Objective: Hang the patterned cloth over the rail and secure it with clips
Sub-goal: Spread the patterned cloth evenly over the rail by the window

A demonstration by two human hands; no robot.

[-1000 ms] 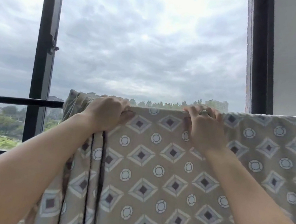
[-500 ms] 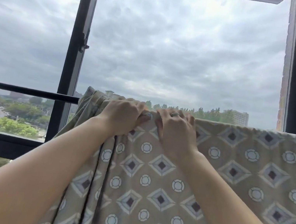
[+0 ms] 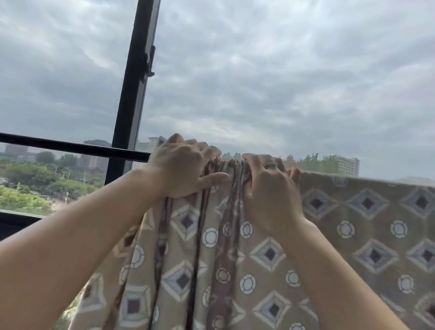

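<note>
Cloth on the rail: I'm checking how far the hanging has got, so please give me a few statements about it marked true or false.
1. The cloth hangs over the rail. True.
2. The left hand and right hand both grip the cloth's top edge. True.
3. A clip pins the cloth to the rail. False: no clip is in view.
4. The cloth lies flat between the hands. False: it is bunched into folds there.
5. The right hand wears a ring. True.
6. Bare rail shows to the right of the cloth. False: it shows to the left.
</note>
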